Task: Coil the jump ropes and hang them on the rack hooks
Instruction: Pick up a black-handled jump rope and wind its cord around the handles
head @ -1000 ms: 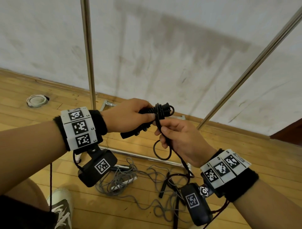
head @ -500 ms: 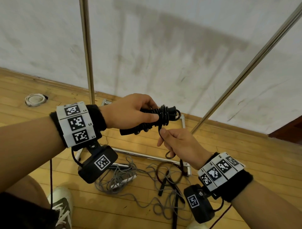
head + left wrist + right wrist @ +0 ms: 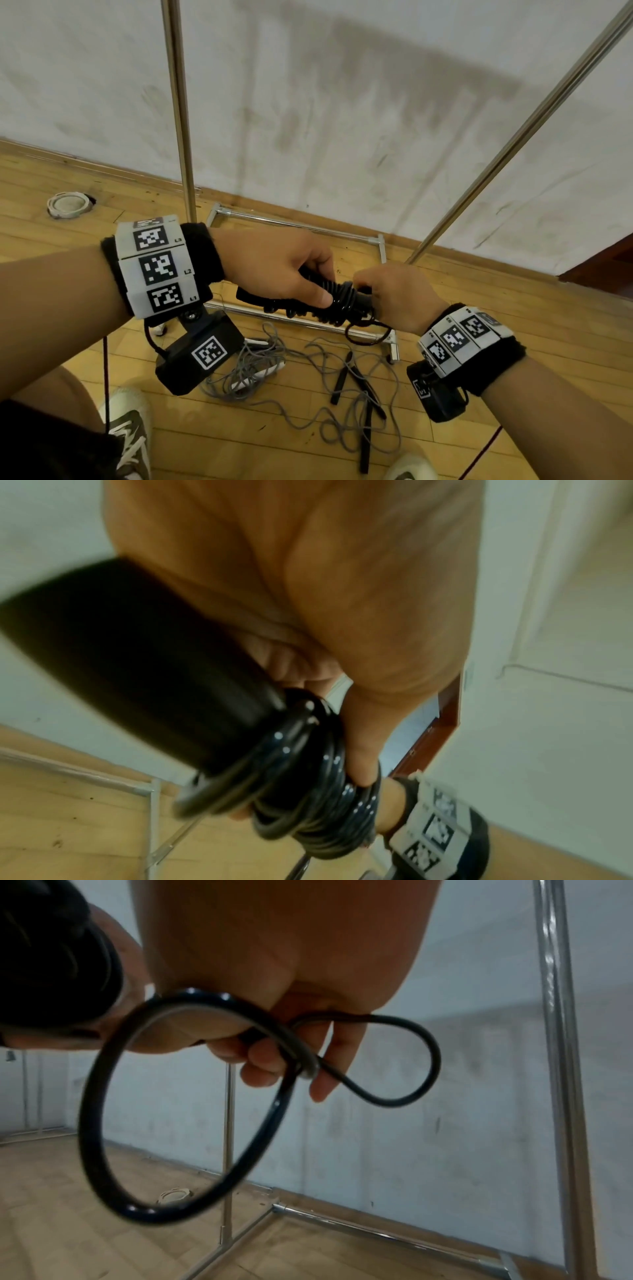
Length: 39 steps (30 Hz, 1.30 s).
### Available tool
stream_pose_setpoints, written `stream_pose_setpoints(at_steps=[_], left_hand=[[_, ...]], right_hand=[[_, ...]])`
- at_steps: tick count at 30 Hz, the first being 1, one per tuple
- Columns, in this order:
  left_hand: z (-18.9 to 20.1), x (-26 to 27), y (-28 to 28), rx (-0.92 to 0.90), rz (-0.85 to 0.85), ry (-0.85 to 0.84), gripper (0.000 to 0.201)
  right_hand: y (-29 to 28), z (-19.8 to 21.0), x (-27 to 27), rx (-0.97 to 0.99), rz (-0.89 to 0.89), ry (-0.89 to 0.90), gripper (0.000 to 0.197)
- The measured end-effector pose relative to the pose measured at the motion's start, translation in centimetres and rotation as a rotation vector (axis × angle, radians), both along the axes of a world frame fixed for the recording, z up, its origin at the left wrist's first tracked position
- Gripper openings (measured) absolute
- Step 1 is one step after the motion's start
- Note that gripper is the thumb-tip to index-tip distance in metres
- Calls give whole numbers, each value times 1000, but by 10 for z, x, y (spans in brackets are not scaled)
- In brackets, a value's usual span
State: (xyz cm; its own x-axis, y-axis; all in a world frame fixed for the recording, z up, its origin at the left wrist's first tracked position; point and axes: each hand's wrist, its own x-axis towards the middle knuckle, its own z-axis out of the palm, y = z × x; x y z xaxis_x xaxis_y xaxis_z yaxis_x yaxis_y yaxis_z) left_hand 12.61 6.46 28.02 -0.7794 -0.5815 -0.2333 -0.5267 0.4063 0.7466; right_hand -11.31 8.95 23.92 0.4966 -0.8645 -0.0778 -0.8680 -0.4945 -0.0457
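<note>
Near the viewer, the left hand [image 3: 284, 265] grips the paired black plastic handles of the black glossy-cord jump rope [image 3: 337, 301], fingers curled around them and the thumb pressed along the wound turns; the left wrist view shows those turns stacked tightly over the handle ends [image 3: 308, 785]. The right hand [image 3: 394, 298], which a second ago pulled a slack length downward below the bundle, has risen level with it and now meets its right end; its fingers [image 3: 263, 1064] are curled, pinching the last free loop of cord [image 3: 178, 1110]. The tail that trailed toward the floor is nearly taken up, leaving one small loop under the bundle [image 3: 368, 334]. By this reading the winding is close to done; tucking the end and hanging the coil remain. Below the hands, on the light wooden plank floor [image 3: 513, 342], lie a loose grey jump rope with white handles [image 3: 260, 370] at left and a loose black-handled jump rope [image 3: 359, 394] just right of it, both uncoiled and partly tangled together. Beyond them stands the chrome tubular rack base [image 3: 301, 226], with one upright pole [image 3: 178, 102] at left and a slanting pole [image 3: 534, 116] at right; no hooks are in view. A white round fitting [image 3: 68, 204] sits in the floor far left. A stained whitewashed wall [image 3: 342, 102] closes the scene.
</note>
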Motion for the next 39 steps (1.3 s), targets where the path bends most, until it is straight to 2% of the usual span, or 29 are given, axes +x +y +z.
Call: stream_pose_setpoints(at_steps=[1, 3, 5, 8, 12, 14, 18, 22, 26, 30, 33, 36, 39], left_hand=[[-1, -2, 1, -32, -12, -36, 20], [-5, -5, 2, -99, -21, -110, 24], [-9, -9, 2, -166, -21, -185, 28], [-15, -13, -2, -260, -9, -266, 33], [-23, -11, -12, -294, 96, -276, 35], [-25, -9, -16, -293, 185, -247, 36], [-27, -5, -20, -266, 279, -135, 26], [-20, -6, -22, -217, 329, -23, 20], [-12, -7, -20, -107, 443, 84, 19], [-3, -6, -17, 19, 470, 176, 22], [1, -6, -10, 138, 443, 257, 39], [-1, -10, -7, 27, 395, 189, 51], [-6, -11, -11, -50, 398, 158, 36]], right_hand=[[-3, 1, 0, -17, -21, 22, 38], [-7, 6, 4, -31, -57, 0, 46], [-7, 11, 9, 17, -91, -126, 46], [-8, 20, 17, 132, -105, -309, 32], [-10, 36, 23, 230, -124, -486, 12], [-8, 42, 27, 294, -138, -560, 7], [-4, 40, 37, 314, -188, -679, 20], [-3, 30, 44, 233, -300, -766, 32], [1, 23, 43, 284, -288, -846, 16], [8, 12, 49, 292, -258, -867, 16], [12, 11, 47, 277, -263, -852, 18], [17, 11, 44, 246, -238, -819, 16], [21, 11, 45, 212, -241, -781, 11]])
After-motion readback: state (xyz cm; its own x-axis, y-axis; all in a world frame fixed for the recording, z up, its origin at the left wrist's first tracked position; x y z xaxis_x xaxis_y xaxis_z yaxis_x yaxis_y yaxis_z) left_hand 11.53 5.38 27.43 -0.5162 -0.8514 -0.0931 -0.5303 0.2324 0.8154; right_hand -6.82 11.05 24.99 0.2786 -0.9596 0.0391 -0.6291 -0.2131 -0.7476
